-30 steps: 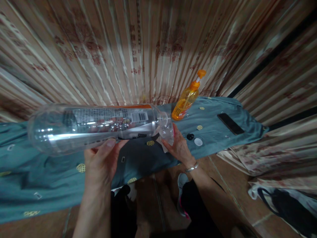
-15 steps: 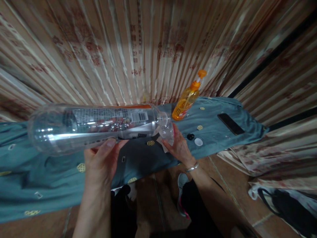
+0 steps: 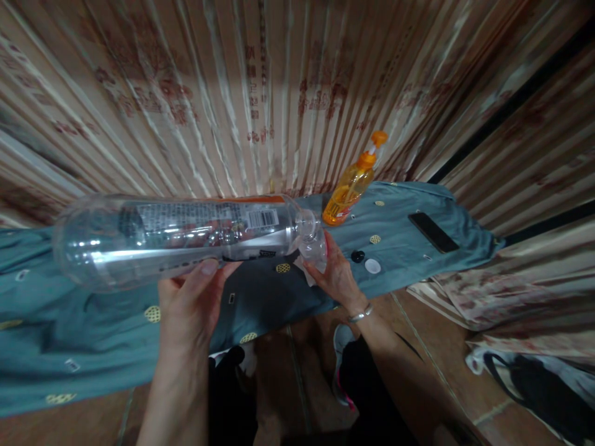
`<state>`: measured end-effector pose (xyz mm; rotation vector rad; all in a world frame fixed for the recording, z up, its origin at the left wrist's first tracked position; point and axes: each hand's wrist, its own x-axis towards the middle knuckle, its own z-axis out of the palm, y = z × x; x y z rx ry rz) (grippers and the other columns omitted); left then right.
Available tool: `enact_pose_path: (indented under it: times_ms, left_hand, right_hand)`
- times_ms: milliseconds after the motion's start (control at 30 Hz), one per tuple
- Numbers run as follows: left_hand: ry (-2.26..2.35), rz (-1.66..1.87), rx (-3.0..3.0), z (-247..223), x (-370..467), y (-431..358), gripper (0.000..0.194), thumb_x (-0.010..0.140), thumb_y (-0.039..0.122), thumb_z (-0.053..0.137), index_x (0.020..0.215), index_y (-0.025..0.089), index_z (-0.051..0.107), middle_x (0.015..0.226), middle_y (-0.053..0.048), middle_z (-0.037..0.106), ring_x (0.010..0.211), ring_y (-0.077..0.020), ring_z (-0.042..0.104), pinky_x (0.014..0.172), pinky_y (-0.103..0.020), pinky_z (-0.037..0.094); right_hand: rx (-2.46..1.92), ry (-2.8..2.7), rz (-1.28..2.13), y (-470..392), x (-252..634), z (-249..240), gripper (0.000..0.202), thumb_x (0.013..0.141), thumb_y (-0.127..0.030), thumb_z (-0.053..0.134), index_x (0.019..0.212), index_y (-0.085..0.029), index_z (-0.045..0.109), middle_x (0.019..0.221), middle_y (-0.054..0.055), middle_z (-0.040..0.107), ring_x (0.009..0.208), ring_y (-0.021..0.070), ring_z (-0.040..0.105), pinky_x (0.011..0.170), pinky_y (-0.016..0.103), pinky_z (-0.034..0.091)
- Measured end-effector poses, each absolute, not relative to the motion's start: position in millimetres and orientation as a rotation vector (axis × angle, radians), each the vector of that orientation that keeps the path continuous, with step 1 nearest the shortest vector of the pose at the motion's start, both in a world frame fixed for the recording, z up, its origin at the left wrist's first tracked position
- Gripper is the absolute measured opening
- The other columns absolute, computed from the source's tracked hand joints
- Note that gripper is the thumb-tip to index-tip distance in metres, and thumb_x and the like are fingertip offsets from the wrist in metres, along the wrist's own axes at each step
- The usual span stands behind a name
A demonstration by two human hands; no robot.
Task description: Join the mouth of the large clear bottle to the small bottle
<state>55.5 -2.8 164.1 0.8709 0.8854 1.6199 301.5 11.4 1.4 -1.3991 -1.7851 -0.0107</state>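
A large clear plastic bottle [image 3: 186, 235], with a silver printed label and a barcode, lies sideways in the air above the cloth. Its base points left and its uncapped neck points right. My left hand [image 3: 195, 297] is closed round its underside, thumb in front. At the bottle's mouth, my right hand [image 3: 337, 275] grips a small clear plastic container [image 3: 313, 248], partly hidden by my fingers. A whitish flap [image 3: 307, 272] hangs beside it. Whether liquid passes between the two I cannot tell.
Green patterned cloth [image 3: 400, 241] covers the bench. On it stand an orange pump bottle [image 3: 346, 192], a black cap [image 3: 357, 256], a white cap [image 3: 372, 266] and a dark phone [image 3: 433, 232]. A pleated curtain [image 3: 223, 99] rises behind. A dark bag [image 3: 543, 390] sits on the floor at right.
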Motion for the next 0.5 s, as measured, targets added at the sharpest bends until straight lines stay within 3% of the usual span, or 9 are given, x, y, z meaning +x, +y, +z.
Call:
enact_pose_path:
  times_ms: [500]
  left_hand:
    - [0.855, 1.658, 0.863, 158.3, 54.0, -1.0, 0.046, 0.053, 0.027, 0.098, 0.092, 0.029, 0.074, 0.092, -0.004, 0.081, 0.102, -0.0348, 0.078, 0.086, -0.051, 0.069]
  right_hand:
    - [-1.373, -1.796, -0.076, 12.1, 300.4, 0.4, 0.09, 0.102, -0.056, 0.064, 0.169, -0.015, 0.02, 0.154, 0.026, 0.06, 0.14, 0.0395, 0.064, 0.111, 0.061, 0.06]
